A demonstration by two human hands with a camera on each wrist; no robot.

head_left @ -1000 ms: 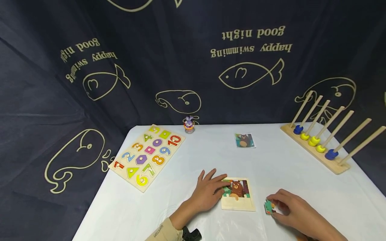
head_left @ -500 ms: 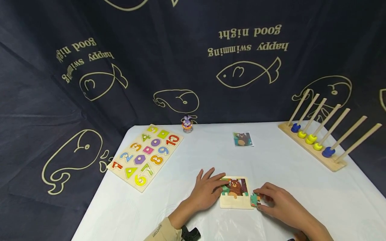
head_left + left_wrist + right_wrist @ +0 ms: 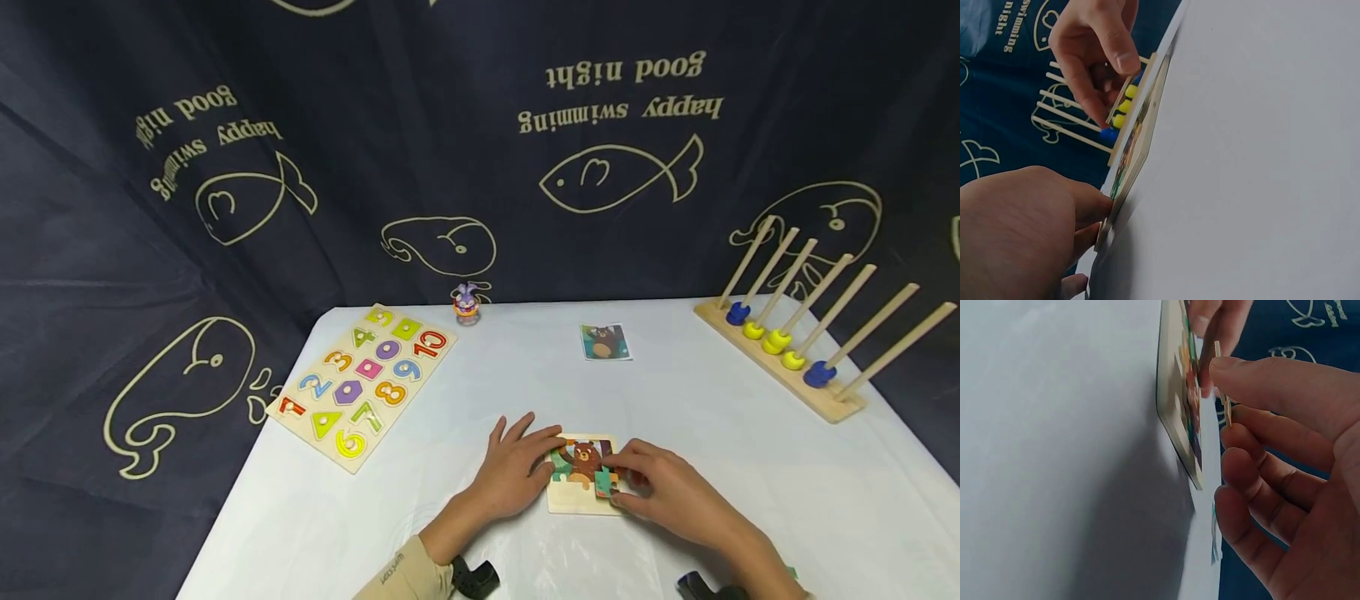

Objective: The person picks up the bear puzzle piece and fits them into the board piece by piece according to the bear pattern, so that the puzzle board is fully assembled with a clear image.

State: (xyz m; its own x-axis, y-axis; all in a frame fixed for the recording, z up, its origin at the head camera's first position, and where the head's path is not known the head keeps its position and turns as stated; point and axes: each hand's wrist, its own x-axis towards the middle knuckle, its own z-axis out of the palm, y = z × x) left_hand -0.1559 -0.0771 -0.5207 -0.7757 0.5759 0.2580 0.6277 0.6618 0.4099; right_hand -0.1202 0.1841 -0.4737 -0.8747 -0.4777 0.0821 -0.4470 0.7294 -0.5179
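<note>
A wooden jigsaw board (image 3: pixel 572 502) with a brown bear picture lies on the white table; its upper part is filled, and bare wood shows along the lower strip. My left hand (image 3: pixel 507 477) rests at the board's left side, fingers spread, with fingertips touching its edge and picture. Between thumb and fingers my right hand (image 3: pixel 671 498) pinches a green jigsaw piece (image 3: pixel 603 483) over the board's lower right part. Seen edge-on in the right wrist view, the piece (image 3: pixel 1225 400) is held upright, apart from the board (image 3: pixel 1167 387).
A number peg puzzle (image 3: pixel 360 387) lies at the left. At the back are a small purple toy figure (image 3: pixel 466 305) and a bear picture card (image 3: pixel 606 342). A wooden peg rack (image 3: pixel 795 375) with blue and yellow beads stands at the right. A dark printed curtain (image 3: pixel 450 150) hangs behind.
My right hand has carried the green jigsaw piece leftward, from beside the board to above its lower right part. The left hand has stayed at the board's left side.
</note>
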